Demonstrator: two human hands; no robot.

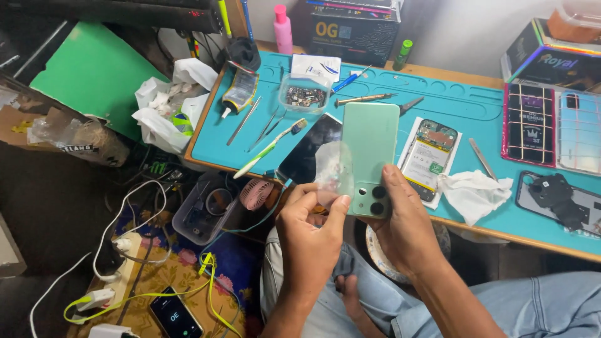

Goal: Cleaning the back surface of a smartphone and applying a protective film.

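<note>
Green is the colour of the phone back (369, 150) that is held up over the blue mat (463, 106). It is gripped near its bottom end, by the camera holes, in the right hand (404, 228), with the thumb on its face. A thin clear film (332, 169) is pinched between the thumb and fingers of the left hand (310, 235), at the left edge of the back.

It looks as if the film is being pulled away from the back. This is best done slowly and flat, with the back held firm, so the film is not torn or bent.

An open phone (427, 156) is laid on the mat to the right, and a toothbrush (269, 149) to the left. Whether the film is stuck to the back cannot be told. The film's edges are hard to see. The fingers behind the back are hidden.
</note>
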